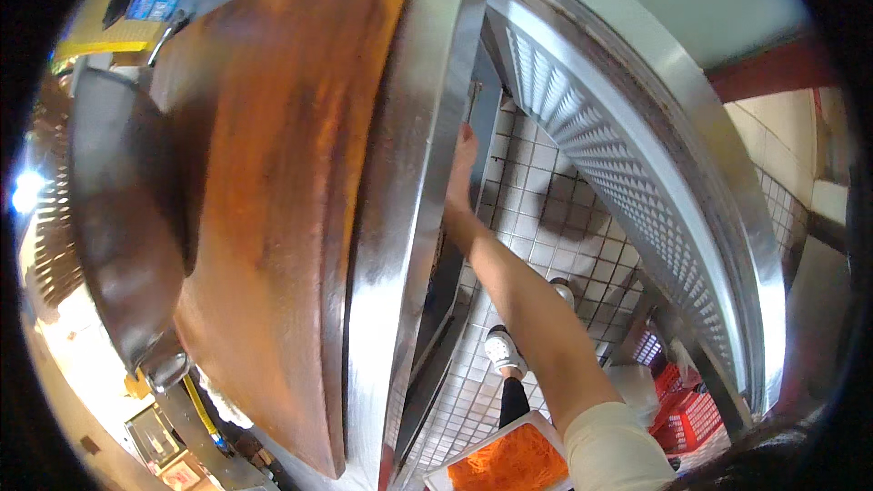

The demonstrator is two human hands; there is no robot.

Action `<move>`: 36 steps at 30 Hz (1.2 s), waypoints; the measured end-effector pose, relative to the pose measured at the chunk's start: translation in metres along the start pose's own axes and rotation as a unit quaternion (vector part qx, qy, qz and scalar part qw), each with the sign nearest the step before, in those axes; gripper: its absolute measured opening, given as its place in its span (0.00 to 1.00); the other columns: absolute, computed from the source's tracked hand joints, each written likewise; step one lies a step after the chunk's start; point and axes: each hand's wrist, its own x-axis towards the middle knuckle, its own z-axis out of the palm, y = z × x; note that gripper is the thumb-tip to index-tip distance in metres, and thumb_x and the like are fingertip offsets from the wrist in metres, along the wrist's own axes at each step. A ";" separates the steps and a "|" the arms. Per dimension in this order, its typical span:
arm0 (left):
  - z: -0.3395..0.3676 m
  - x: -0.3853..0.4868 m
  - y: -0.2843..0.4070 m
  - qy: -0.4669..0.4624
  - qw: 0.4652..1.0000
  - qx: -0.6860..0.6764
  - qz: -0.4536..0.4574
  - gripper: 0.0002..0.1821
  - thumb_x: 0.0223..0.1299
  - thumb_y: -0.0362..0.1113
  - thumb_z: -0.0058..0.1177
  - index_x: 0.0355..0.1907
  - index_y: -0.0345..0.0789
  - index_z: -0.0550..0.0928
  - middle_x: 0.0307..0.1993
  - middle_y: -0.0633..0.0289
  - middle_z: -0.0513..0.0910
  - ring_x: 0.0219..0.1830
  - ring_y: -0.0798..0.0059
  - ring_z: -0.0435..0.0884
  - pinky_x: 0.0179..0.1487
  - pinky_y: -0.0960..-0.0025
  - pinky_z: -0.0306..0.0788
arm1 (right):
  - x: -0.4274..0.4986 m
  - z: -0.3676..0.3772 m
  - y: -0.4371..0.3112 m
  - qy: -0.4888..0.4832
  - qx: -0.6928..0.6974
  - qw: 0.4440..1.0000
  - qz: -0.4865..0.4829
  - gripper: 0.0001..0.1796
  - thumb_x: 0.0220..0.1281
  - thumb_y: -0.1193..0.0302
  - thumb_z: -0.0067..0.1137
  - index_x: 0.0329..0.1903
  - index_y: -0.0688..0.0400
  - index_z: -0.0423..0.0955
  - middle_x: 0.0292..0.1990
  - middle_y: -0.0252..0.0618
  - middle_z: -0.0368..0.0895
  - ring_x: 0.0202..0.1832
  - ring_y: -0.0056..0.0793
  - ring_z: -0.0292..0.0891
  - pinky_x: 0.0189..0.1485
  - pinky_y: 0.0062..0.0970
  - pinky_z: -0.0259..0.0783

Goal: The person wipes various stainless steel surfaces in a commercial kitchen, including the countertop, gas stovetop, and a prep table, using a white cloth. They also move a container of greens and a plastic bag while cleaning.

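My right hand (464,160) reaches in under the edge of a stainless steel counter (440,116); its fingers are mostly hidden there, and whether they hold anything does not show. A thick wooden cutting board (273,170) lies on the counter, with a dark metal wok (123,211) at its far side. My left hand is out of view. Near my body at the bottom is a white tray (470,451) of shredded orange food (518,460), perhaps carrot; what supports it is hidden.
A perforated metal panel (614,184) with a steel rim borders the right side. Below is a white tiled floor (525,198) with a white shoe (503,349) on it. A red plastic basket (692,419) stands at lower right.
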 end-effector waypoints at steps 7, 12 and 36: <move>0.001 0.001 -0.016 -0.020 0.996 0.082 0.011 0.34 0.44 0.38 0.53 0.60 0.33 0.68 0.58 0.46 0.69 0.60 0.38 0.61 0.58 0.39 0.54 | 0.000 0.027 0.038 -0.095 -0.110 0.988 0.047 0.51 0.48 0.53 0.64 0.72 0.45 0.46 0.61 0.56 0.60 0.59 0.56 0.57 0.60 0.47 0.60; 0.014 -0.007 -0.028 -0.013 0.992 0.125 0.016 0.36 0.44 0.41 0.54 0.61 0.32 0.67 0.59 0.46 0.67 0.61 0.37 0.59 0.59 0.37 0.52 | -0.005 -0.080 -0.027 -0.406 -0.241 0.880 0.058 0.39 0.57 0.40 0.51 0.61 0.56 0.67 0.55 0.58 0.70 0.59 0.50 0.64 0.57 0.42 0.64; -0.132 -0.022 0.061 0.119 0.708 0.504 0.480 0.47 0.44 0.52 0.61 0.66 0.30 0.62 0.66 0.46 0.61 0.69 0.32 0.48 0.64 0.27 0.42 | -0.086 -0.110 -0.058 -0.076 0.170 0.977 0.107 0.55 0.52 0.43 0.60 0.73 0.56 0.41 0.67 0.46 0.53 0.68 0.40 0.52 0.68 0.41 0.53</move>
